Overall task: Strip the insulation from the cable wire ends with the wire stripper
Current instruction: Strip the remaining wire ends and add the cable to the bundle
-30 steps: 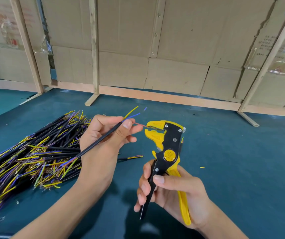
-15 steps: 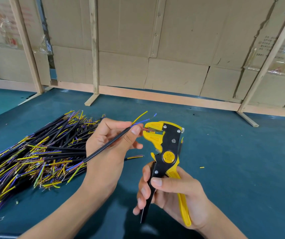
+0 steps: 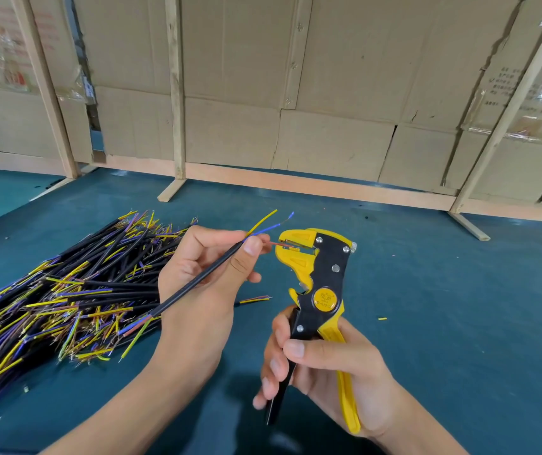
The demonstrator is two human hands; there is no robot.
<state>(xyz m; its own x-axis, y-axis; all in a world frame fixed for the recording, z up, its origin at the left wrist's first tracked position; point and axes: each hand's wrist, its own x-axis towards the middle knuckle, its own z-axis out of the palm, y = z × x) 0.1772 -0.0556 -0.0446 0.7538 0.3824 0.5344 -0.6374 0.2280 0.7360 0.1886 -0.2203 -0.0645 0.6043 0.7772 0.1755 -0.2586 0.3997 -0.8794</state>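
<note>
Left hand [image 3: 197, 284] pinching one cable [image 3: 197, 284], right hand [image 3: 328, 366] gripping one wire stripper [image 3: 323, 277].

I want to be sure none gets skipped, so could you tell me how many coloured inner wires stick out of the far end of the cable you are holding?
3. The yellow wire points up and away, the blue wire runs beside it, and the red wire sits in the wire stripper head. The thumb may hide another.

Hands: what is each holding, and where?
Left hand pinches the black cable near its split end; right hand grips the wire stripper by its handles.
</note>
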